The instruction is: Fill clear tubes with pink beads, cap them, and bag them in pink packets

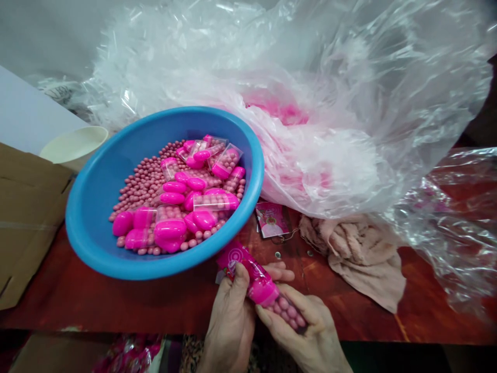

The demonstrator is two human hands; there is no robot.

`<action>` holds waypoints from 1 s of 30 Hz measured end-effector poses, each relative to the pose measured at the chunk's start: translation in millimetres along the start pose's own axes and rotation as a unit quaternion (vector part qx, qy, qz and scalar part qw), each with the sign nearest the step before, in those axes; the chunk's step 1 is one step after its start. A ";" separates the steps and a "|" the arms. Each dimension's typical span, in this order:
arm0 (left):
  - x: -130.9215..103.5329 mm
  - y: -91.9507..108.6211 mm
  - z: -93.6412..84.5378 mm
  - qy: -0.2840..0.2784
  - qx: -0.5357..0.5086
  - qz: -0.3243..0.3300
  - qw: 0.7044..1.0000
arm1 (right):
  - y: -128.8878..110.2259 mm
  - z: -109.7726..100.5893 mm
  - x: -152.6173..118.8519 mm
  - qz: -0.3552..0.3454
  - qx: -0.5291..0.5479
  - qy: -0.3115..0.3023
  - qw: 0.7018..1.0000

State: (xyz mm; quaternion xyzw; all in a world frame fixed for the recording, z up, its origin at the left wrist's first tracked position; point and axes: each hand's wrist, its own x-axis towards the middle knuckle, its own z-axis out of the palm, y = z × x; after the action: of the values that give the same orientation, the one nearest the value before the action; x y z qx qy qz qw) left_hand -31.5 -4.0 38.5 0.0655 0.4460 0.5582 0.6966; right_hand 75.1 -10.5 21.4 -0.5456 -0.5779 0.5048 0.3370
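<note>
Near the table's front edge, both hands are on one small clear container of pink balls with a bright pink cap. My right hand grips the clear end between thumb and fingers. Over the capped end lies a shiny pink printed wrapper, pinched under the thumb of my left hand, whose other fingers reach behind it. Just beyond stands a blue basin with loose pink balls and several similar pink-capped containers in it.
Big clear plastic bags fill the back and right, with pink things inside. A beige cloth and a printed pink card lie right of the basin. At left are a cardboard box and a cream bowl.
</note>
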 end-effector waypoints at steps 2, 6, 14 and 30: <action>0.5 -0.4 0.9 0.022 -0.009 -0.005 1.000 | -3.7 2.6 -0.2 -0.009 0.012 0.056 0.998; 1.0 1.4 1.0 0.031 -0.015 -0.009 0.999 | -7.0 2.5 2.2 0.017 0.050 0.074 0.996; -0.3 7.5 0.4 0.026 0.017 -0.007 0.999 | -8.5 -5.0 -2.2 -0.010 0.015 0.074 0.997; 5.0 10.8 -7.6 0.013 0.057 -0.021 0.998 | -9.4 -8.8 -0.3 0.033 -0.006 -0.049 0.998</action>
State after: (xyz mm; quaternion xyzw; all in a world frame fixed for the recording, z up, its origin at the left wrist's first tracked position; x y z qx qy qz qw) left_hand -44.6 1.1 37.5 0.0887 0.4870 0.5178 0.6977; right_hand 80.7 -7.9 32.7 -0.5411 -0.5788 0.5377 0.2882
